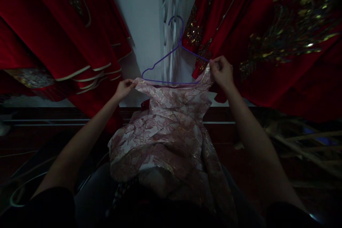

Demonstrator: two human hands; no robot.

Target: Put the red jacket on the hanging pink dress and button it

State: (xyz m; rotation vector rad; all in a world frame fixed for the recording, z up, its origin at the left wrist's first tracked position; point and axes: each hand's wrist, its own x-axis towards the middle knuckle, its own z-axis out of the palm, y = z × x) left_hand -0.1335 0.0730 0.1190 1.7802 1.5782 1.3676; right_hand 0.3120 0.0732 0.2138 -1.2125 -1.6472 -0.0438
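Observation:
A pale pink dress [173, 128] with a shiny floral pattern spreads out in front of me, its lower part falling across my lap. My left hand [125, 88] pinches its left shoulder edge. At the opposite shoulder, my right hand [222, 73] is closed on the fabric, close to the right end of a purple hanger [162, 58]. The hanger's right arm goes into the dress at that shoulder, while its left end shows above the neckline. Its hook points up and hangs on nothing that I can make out.
Red garments with gold decoration hang on the left [88, 39] and right [256, 17]. Between them stands a pale wall or door [141, 10] with a vertical metal edge. Wooden slats [307, 146] lie at the lower right. The room is dim.

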